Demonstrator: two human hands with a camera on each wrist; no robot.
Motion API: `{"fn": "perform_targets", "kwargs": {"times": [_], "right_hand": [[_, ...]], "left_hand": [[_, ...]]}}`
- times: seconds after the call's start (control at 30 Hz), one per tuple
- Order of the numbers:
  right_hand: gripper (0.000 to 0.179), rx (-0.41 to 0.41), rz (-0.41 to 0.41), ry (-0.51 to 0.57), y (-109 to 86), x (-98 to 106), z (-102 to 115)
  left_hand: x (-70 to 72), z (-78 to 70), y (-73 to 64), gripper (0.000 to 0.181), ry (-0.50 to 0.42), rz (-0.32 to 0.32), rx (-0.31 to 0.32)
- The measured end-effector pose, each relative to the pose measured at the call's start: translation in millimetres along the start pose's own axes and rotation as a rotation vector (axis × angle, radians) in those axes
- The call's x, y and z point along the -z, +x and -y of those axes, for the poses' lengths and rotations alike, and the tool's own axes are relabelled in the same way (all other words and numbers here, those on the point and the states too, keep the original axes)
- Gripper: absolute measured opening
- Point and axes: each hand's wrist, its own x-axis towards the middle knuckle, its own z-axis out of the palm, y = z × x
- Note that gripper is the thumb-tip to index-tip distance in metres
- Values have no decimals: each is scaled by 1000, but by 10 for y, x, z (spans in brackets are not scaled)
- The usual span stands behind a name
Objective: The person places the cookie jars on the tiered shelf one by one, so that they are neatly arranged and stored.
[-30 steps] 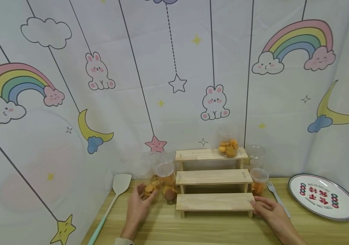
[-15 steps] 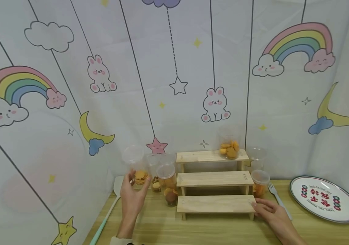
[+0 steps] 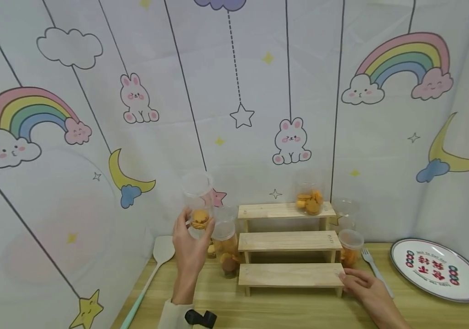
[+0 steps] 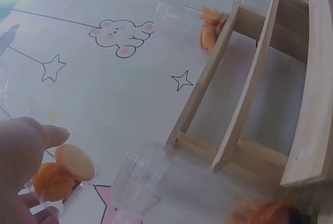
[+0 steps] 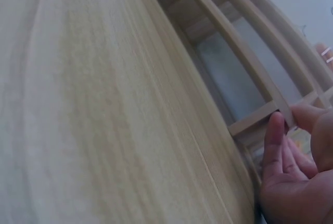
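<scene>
A clear plastic jar [image 3: 197, 201] with orange-brown cookies in its bottom is raised above the tabletop, left of a three-step wooden rack [image 3: 289, 275]. My left hand [image 3: 190, 246] grips it around its lower part, thumb on the right side. In the left wrist view, cookies [image 4: 75, 162] show beside that hand's fingers. My right hand [image 3: 365, 288] pinches the right end of the rack's lowest step; the right wrist view shows thumb and fingers on the wood's edge. Another cookie jar [image 3: 309, 201] stands on the top step toward its right end.
Left of the rack stand a lidded jar of snacks [image 3: 227, 251] and another partly hidden behind it. A lidded tub [image 3: 350, 249] and fork [image 3: 376, 272] lie right of it. A white plate [image 3: 437, 292] is far right, a spatula [image 3: 163, 249] far left.
My left hand has lifted the cookie jar off the table from beside the other jars, then brought it up and rightward toward the rack. My right hand has stayed on the lowest step.
</scene>
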Motion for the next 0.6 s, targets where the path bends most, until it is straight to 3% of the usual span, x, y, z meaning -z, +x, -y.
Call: {"fn": "perform_targets", "kwargs": {"times": [0.2,0.47,0.6], "right_hand": [[73,18,-5,-7,-24,15,31],[73,17,1,2,-25,8,25],[70,26,9,20,-2,4,-4]], "left_hand": [[-207,-184,65,77,-107,54,7],[-612,-425,50,71,-81,177,59],[-813,-519,19,77,-41,228,57]]}}
